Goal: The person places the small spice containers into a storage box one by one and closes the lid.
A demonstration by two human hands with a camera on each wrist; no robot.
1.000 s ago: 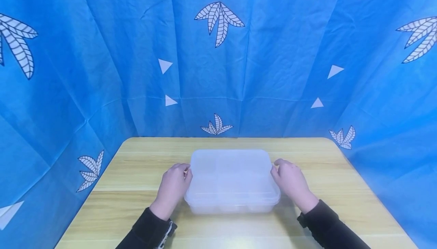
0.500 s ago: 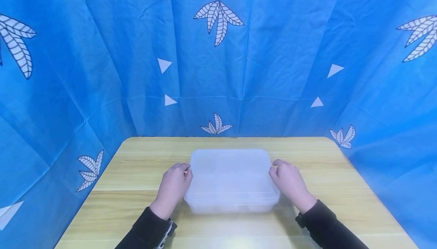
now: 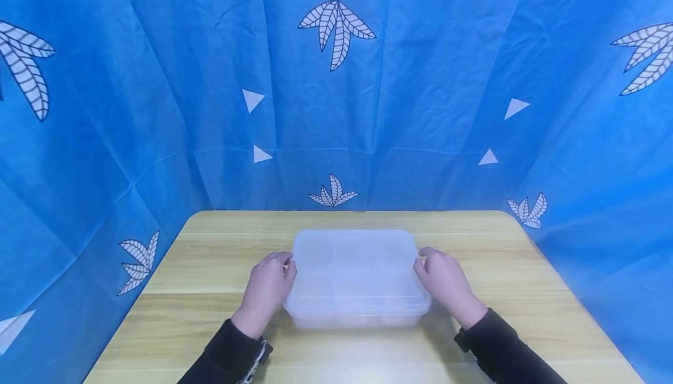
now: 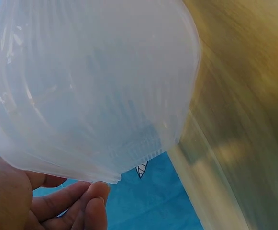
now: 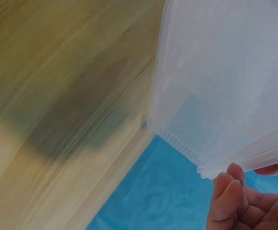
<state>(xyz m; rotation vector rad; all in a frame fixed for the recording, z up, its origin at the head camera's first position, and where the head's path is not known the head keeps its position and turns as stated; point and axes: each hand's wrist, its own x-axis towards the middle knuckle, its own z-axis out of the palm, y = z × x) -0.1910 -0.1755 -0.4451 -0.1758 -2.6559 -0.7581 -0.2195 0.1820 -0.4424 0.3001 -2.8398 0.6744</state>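
A translucent white plastic box point(image 3: 357, 273) with a lid sits on the table, long side toward me. Its rounded rectangular lid covers the top, and faint divisions show through it. My left hand point(image 3: 264, 290) grips the rim at the box's left side, thumb at the lid's edge. On the opposite side, my right hand point(image 3: 447, 282) holds the rim in the same way. Curled fingertips point(image 4: 98, 194) lie right at the rim in the left wrist view. The right wrist view has fingertips point(image 5: 227, 189) bent against the rim near a corner of the box point(image 5: 225, 86).
The wooden table point(image 3: 200, 314) has rounded far corners. Behind it and along both sides hangs a blue curtain point(image 3: 336, 115) printed with leaves and triangles. Dark sleeves point(image 3: 499, 343) cover both forearms.
My right hand has shifted very slightly left at the box's right edge. The box and my left hand stay where they were.
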